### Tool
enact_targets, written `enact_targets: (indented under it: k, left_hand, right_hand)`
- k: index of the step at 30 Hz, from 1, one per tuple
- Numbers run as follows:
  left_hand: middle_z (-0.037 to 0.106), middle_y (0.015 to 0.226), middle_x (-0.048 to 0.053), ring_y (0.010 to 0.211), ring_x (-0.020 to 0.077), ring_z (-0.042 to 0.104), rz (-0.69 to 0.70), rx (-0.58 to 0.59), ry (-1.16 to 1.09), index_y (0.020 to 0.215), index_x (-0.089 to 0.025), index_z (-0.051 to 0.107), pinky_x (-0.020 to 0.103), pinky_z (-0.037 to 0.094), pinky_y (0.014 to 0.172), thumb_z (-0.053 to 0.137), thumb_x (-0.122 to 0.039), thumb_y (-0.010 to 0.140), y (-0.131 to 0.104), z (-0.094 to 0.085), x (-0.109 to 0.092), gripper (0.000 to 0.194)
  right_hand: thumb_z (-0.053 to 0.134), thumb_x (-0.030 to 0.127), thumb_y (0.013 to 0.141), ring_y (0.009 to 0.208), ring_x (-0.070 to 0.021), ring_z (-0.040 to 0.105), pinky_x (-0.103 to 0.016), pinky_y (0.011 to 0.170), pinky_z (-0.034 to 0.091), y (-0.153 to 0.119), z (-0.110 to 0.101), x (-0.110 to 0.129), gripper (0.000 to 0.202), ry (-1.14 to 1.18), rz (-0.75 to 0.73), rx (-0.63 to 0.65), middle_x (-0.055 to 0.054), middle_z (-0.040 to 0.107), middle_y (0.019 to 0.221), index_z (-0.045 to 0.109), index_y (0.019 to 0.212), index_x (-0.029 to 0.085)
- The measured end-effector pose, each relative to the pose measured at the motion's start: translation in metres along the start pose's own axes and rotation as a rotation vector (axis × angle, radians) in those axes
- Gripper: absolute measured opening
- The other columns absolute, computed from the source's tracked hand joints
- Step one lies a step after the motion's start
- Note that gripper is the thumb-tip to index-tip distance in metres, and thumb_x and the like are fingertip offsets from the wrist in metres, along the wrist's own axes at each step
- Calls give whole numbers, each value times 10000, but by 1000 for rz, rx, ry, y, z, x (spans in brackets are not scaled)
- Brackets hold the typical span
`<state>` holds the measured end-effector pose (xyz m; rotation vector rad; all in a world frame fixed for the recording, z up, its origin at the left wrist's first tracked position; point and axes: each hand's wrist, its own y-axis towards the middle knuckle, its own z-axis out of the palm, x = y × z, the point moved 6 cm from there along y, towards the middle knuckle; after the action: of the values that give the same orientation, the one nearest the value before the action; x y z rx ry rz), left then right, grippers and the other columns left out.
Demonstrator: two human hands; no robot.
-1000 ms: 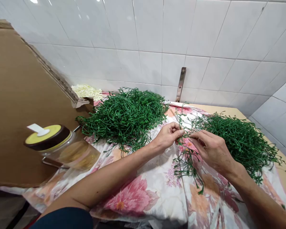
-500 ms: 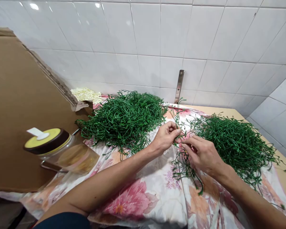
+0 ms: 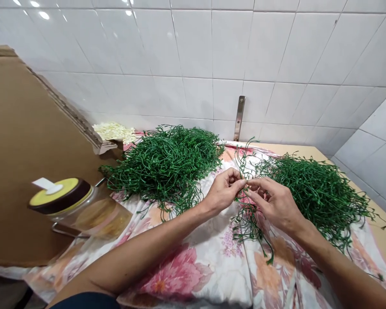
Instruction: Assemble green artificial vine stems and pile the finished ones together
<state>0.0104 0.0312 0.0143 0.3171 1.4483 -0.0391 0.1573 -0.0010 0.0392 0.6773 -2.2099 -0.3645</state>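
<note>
Between two heaps of thin green stems, my left hand (image 3: pixel 227 189) pinches a few curly green stems (image 3: pixel 242 161) that stick up above its fingers. My right hand (image 3: pixel 273 201) meets it from the right, thumb and forefinger pressed together at the stems; what exactly lies between these fingertips is too small to tell. A small loose bunch of green stems (image 3: pixel 251 227) lies on the cloth just below both hands. The larger left heap (image 3: pixel 170 163) is beyond my left forearm, and the right heap (image 3: pixel 318 189) lies beside my right hand.
Floral cloth (image 3: pixel 221 274) covers much of the wooden table (image 3: pixel 309 151). At the left are a cardboard box (image 3: pixel 28 150) and a tilted clear jar (image 3: pixel 103 214) with a yellow lid. Pale yellow pieces (image 3: pixel 114 132) lie behind. A metal bracket (image 3: pixel 239 118) is on the tiled wall.
Both hands stay close together at the stems. The right hand's fingers have shifted slightly up toward the left fingertips. The view has moved a little.
</note>
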Motion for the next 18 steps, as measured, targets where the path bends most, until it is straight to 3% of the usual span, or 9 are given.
enact_targets:
  k: [3, 5, 9, 15, 18]
  left_hand:
    - [511, 680, -43, 549, 69, 460, -41, 11, -18, 824, -158, 545, 213, 371, 515, 696, -326, 837, -1, 1, 3, 227]
    - [521, 667, -42, 533, 70, 453, -70, 15, -27, 822, -160, 538, 213, 361, 499, 704, -329, 829, -2, 1, 3, 237]
    - [560, 699, -28, 565, 75, 492, -95, 26, -45, 863, -147, 574, 213, 387, 526, 765, -291, 762, -1, 1, 3, 260]
    - [605, 771, -1, 649, 89, 547, -40, 26, -14, 865, -140, 601, 223, 440, 606, 737, -207, 754, 1, 1, 7, 188]
    - [634, 797, 22, 670, 99, 567, -77, 62, -24, 909, -127, 631, 232, 447, 620, 737, -223, 766, 0, 3, 12, 203]
  right_hand:
    - [596, 239, 974, 875, -192, 631, -349, 821, 517, -1, 1, 3, 211, -130, -84, -14, -67, 660, 1026, 674, 1168, 208]
    - [573, 232, 981, 899, -200, 629, -355, 844, 516, -2, 2, 3, 152, -178, -106, -13, -74, 643, 1034, 669, 1095, 202]
    - [551, 230, 980, 842, -191, 610, -321, 762, 511, -3, 4, 2, 74, -243, -100, 30, -76, 615, 1006, 604, 946, 190]
    - [516, 256, 1008, 793, -176, 585, -312, 733, 471, -3, 7, 1, 108, -299, -97, 130, -48, 598, 941, 549, 924, 198]
    - [522, 251, 1006, 742, -163, 567, -301, 705, 450, -3, 7, -4, 135, -291, -71, 187, -24, 591, 869, 532, 879, 206]
